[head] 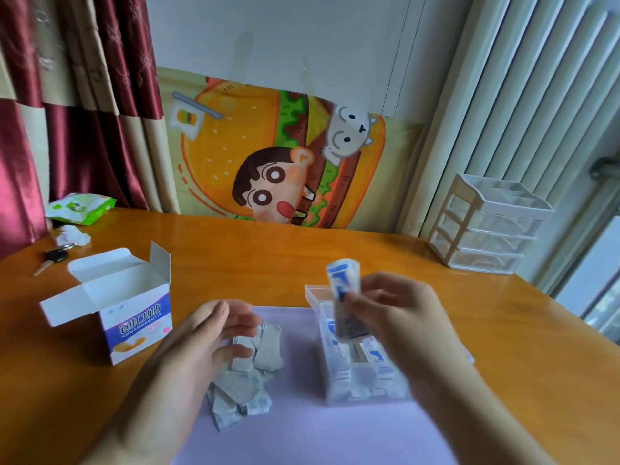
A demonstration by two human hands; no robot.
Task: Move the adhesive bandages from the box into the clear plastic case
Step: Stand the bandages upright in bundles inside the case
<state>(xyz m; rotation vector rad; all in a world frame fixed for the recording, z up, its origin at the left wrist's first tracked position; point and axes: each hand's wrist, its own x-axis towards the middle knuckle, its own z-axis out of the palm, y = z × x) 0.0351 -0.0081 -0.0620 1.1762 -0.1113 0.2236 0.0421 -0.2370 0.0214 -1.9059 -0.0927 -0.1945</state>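
While the right hand (399,313) is raised above the clear plastic case (360,364), a small stack of bandages (342,297) is pinched upright between its thumb and fingers, the lower end of the stack reaching down to the case's open top. More bandages are seen packed inside the case, standing on edge, though the motion blur leaves it unclear how they are arranged. The case's lid (315,293) is tilted up at the far side. The left hand (208,340) is held open, fingers relaxed and slightly bent, nothing gripped, over the near end of a loose pile of bandages (248,374) that lies on a pale purple mat (302,427) just left of the case. The bandage box (131,317) is stood on the orange bench (335,253) to the left of the mat, well apart from the case, its flaps folded open. At the bench's far left corner a key (50,260), a crumpled tissue (72,234) and a green packet (80,206) are found; at the far right, a small white drawer unit (486,226) is placed.
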